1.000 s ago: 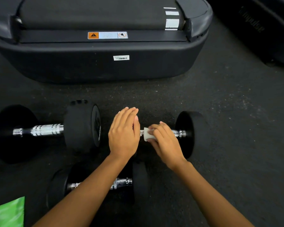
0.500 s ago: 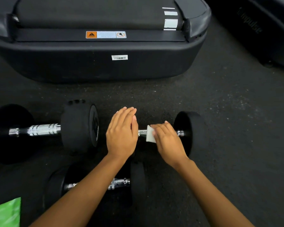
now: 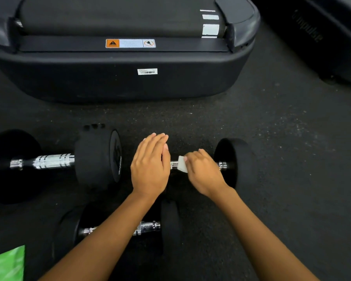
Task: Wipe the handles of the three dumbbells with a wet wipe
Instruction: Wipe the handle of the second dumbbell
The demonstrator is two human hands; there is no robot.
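Note:
Three black dumbbells with chrome handles lie on the dark floor. My right hand (image 3: 204, 172) presses a white wet wipe (image 3: 182, 164) around the handle of the right dumbbell (image 3: 234, 161). My left hand (image 3: 151, 166) rests flat, fingers together, on that dumbbell's left weight, hiding it. The large dumbbell (image 3: 97, 159) lies to the left, its handle bare. The small dumbbell (image 3: 169, 226) lies nearest me, partly under my left forearm.
A treadmill's black rear end (image 3: 130, 82) fills the top of the view. Another black machine (image 3: 322, 33) stands at the top right. A green packet (image 3: 6, 264) lies at the bottom left corner.
My right hand slid the wipe along the handle, first toward the right weight, then back a little to the left. My left hand stayed on the left weight.

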